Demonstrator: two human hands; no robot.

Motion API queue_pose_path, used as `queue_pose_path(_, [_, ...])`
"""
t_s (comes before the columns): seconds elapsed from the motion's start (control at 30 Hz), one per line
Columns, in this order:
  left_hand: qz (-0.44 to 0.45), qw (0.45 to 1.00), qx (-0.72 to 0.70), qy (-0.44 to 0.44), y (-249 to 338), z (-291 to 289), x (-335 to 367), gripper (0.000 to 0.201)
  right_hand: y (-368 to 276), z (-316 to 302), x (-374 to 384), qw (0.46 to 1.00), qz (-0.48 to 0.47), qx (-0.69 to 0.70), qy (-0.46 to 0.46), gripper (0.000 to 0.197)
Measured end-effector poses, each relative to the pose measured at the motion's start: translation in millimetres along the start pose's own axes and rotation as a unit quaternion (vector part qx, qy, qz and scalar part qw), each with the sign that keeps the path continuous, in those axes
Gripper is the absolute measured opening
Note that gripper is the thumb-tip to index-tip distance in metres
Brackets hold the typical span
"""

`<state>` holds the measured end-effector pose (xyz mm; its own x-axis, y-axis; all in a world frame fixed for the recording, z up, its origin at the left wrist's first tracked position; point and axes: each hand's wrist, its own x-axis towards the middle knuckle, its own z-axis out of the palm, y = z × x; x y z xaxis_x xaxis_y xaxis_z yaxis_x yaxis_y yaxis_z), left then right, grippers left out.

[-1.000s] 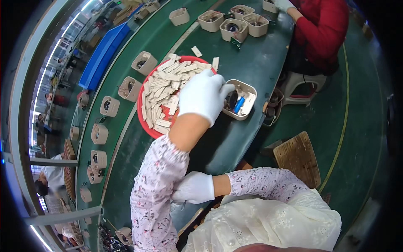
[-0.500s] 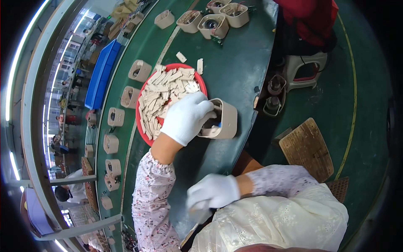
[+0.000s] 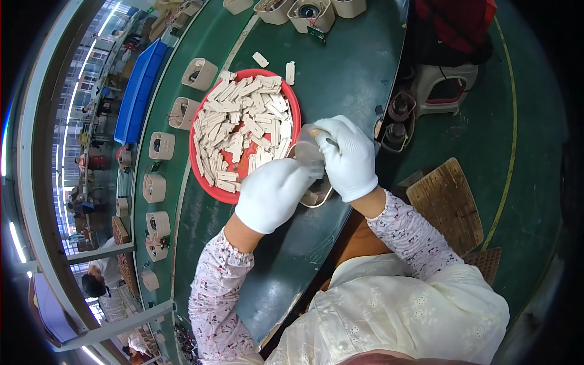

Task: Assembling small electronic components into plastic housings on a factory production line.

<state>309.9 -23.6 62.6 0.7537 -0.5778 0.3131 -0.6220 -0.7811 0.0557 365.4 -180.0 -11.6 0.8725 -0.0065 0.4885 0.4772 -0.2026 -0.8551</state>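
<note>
This looks like a factory workshop, where people put things together. A long green strip (image 3: 219, 38) runs down the left of the frame, and cream plastic boxes (image 3: 154, 188) sit on it in a row. More boxes stand at the top on the dark green workbench (image 3: 359, 73), one with a round black part (image 3: 309, 11) inside. Near the middle, a red tub (image 3: 296, 112) holds lots of small, flat cream pieces (image 3: 222, 106). At far left, people (image 3: 95, 285) are near other lines, with bright tube lamps (image 3: 17, 242). At right, a yellow line (image 3: 514, 109) marks the green floor (image 3: 538, 152).
</note>
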Motion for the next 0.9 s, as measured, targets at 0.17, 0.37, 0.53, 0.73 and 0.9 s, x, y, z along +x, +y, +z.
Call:
queue_pose_path(0.17, [-0.276,0.893,-0.283,0.214,-1,25,-36,0.02,3,0,0,1.0,0.019,0.022,-0.012,0.018])
queue_pose_path(0.37, [-0.229,0.911,-0.324,0.111,-16,29,-32,0.009,1,-1,0,0.996,0.053,0.062,0.025,0.012])
queue_pose_path(0.53, [-0.276,0.846,-0.456,0.032,-28,22,-34,0.007,-1,3,-4,0.994,0.058,0.082,0.039,0.012])
queue_pose_path(0.73, [-0.168,0.98,-0.106,0.006,-6,-8,0,0.022,-2,-11,1,0.971,0.176,0.148,0.069,0.018])
queue_pose_path(0.9, [-0.126,0.985,-0.088,-0.079,16,-4,21,0.027,-13,-35,-8,0.892,0.295,0.333,0.078,0.021])
